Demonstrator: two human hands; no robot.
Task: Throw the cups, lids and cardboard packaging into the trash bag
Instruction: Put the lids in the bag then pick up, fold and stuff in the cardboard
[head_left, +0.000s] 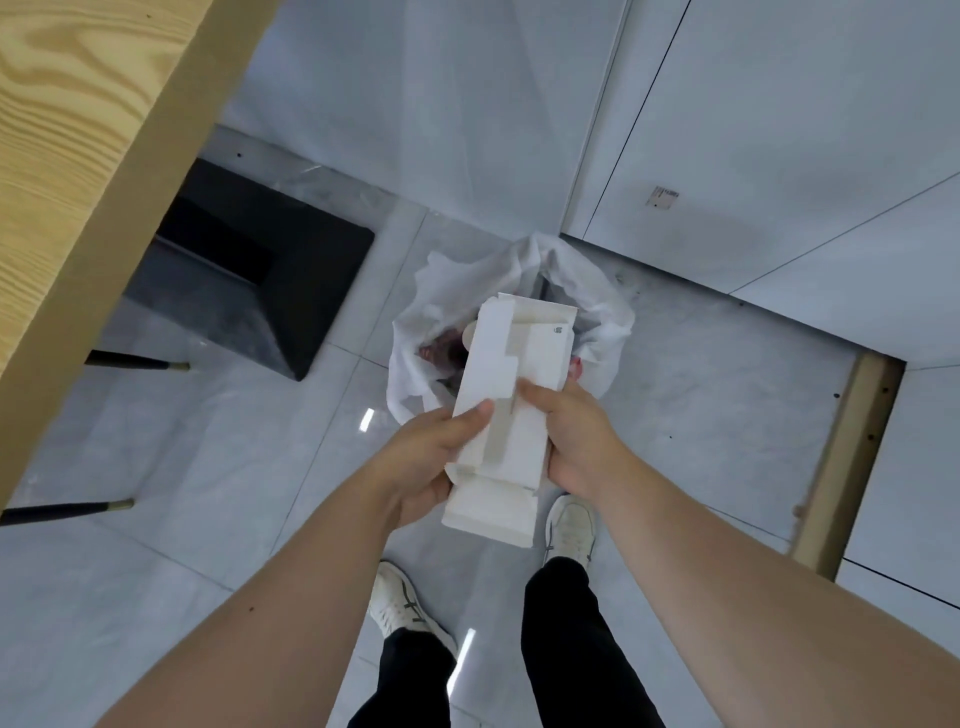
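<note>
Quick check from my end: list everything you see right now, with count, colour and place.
cardboard packaging: one, white, flattened, held above the bag's mouth
trash bag: one, white, open, on the floor, something reddish inside
table: one, light wood, upper left
table legs: two visible, black with brass tips, left
black base: one, on the floor under the table
floor: grey tiles
shoes: two, white
left hand: gripping the cardboard's left edge
right hand: gripping its right edge

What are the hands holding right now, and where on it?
Both hands grip the flattened white cardboard box at its near half: left hand on the left edge, right hand on the right edge.
</note>
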